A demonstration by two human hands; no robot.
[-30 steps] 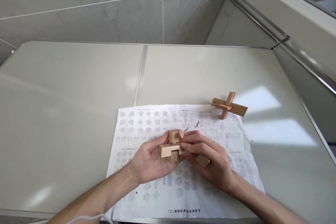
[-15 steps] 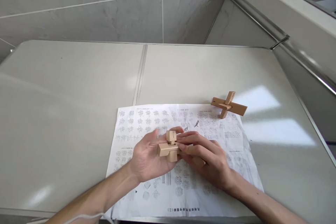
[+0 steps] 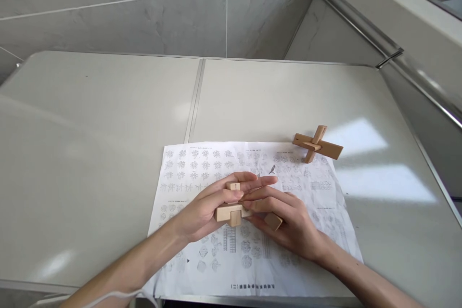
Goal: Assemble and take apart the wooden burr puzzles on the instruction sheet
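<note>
My left hand (image 3: 202, 208) grips a partly joined wooden burr puzzle (image 3: 225, 213), its thumb pressed on top and fingers stretched behind. Pale notched bars cross one another there, with one block end poking up between the fingers. My right hand (image 3: 294, 221) pinches the puzzle's right side with its fingertips. Against that palm sits a separate wooden bar (image 3: 273, 221), only its square end showing. The fingers hide how the bars meet. Both hands are above a printed instruction sheet (image 3: 252, 276).
A finished-looking wooden cross puzzle (image 3: 317, 144) rests at the sheet's far right corner. Beneath everything is a pale folding table (image 3: 108, 154) with a metal seam. Grey tiled wall (image 3: 144, 24) stands behind, and a counter (image 3: 397, 9) runs along the right.
My left hand has turned over from palm-up, and its thumb has come down onto the puzzle. The puzzle has tilted. The bar in my right palm shows more of its end.
</note>
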